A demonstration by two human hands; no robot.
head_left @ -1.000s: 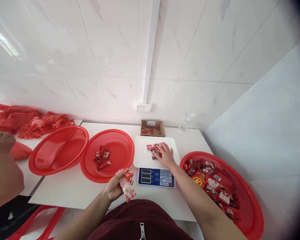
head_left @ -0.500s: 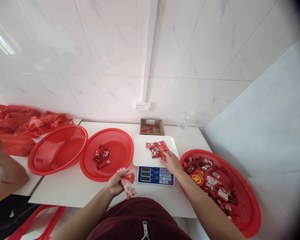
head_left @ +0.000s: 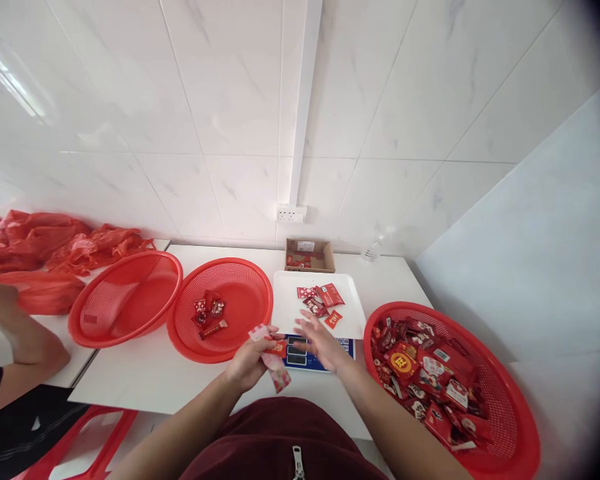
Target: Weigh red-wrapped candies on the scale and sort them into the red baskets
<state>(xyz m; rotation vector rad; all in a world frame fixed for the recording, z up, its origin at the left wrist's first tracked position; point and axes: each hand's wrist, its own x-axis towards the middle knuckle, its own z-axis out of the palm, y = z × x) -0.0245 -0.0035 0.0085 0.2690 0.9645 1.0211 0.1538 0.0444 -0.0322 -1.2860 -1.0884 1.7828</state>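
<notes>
My left hand is closed on a small pink patterned packet and a red-wrapped candy. Just right of it, in front of the scale tray, my right hand has its fingers spread and holds nothing. Several red candy packets lie on the white tray of the weighing scale, a small orange-red one nearest the front. Both hands partly cover the scale's blue keypad panel.
A red basket of mixed packets stands right. Left are a red basket with a few candies and another tilted basket. Behind sit a cardboard box and a clear bottle. A co-worker's arm is beside red bags.
My right hand has let go of the small orange-red candy on the tray and moved left and toward me, beside my left hand. My left hand has shifted slightly right with its packets.
</notes>
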